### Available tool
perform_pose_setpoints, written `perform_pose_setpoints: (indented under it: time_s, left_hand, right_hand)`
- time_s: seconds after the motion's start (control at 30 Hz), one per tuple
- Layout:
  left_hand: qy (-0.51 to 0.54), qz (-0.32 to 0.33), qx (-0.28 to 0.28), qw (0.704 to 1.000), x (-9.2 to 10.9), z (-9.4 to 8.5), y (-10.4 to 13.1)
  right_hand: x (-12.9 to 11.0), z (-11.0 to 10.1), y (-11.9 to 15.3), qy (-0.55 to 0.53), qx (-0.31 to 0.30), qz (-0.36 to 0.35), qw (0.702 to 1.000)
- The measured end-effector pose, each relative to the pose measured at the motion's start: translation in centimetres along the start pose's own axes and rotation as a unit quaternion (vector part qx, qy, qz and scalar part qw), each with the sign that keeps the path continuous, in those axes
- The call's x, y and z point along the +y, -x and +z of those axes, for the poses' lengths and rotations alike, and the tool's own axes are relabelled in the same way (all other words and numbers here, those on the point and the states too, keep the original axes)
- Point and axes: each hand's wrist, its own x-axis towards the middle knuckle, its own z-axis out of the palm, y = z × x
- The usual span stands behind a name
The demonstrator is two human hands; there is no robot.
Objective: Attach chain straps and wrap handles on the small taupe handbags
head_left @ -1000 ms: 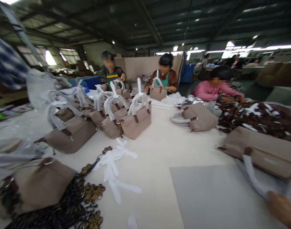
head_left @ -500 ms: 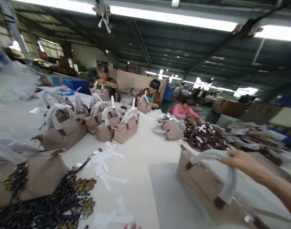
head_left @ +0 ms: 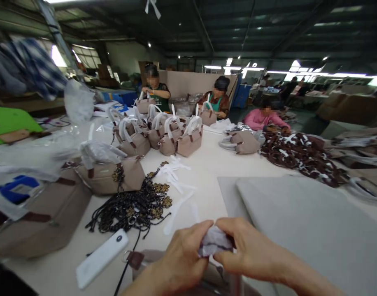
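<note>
Pinching crumpled white wrap (head_left: 215, 243) between both hands, left hand (head_left: 179, 263), right hand (head_left: 250, 253), grey mat (head_left: 299, 222) beside.

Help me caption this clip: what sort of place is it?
Probably a handbag factory floor. Rows of identical beige handbags with wrapped handles stand on a long white table, and seated workers handle more bags under a high industrial roof.

A dim factory hall with a dark metal-truss roof (head_left: 225, 24) carries strip lights (head_left: 231, 68). Bright windows (head_left: 83, 57) line the left wall; a beige partition board (head_left: 188, 84) stands behind the long cream tabletop (head_left: 207, 164).
</note>
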Motion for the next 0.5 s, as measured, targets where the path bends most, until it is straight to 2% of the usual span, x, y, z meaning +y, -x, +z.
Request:
perform_pose_setpoints:
  time_s: [0.1,0.17,0.23,0.37,0.43,0.5]
  left_hand:
    - [0.028,-0.085,0.038,0.995,0.5,-0.3,1.4]
    - [-0.001,-0.082,0.06,0.995,0.7,-0.6,1.9]
    - [-0.044,-0.051,0.075,0.995,0.6,-1.0,2.4]
    - [-0.155,0.031,0.129,0.979,-1.7,-1.3,5.2]
    - [-0.185,0.067,0.147,0.969,-3.2,-1.4,7.4]
    - [-0.185,0.078,0.126,0.972,-4.2,-1.7,9.3]
  right_hand:
    - [-1.5,2.3,0.4,0.162,0.124,-0.078,0.976]
    - [-1.8,4.1,0.4,0.234,0.203,-0.131,0.942]
    - [-1.4,5.9,0.1,0.262,0.265,-0.158,0.915]
    - [1.9,8.9,0.6,0.248,0.306,-0.176,0.902]
    - [4.0,10.5,1.7,0.22,0.297,-0.183,0.911]
    - [5.5,12.3,3.0,0.167,0.284,-0.173,0.928]
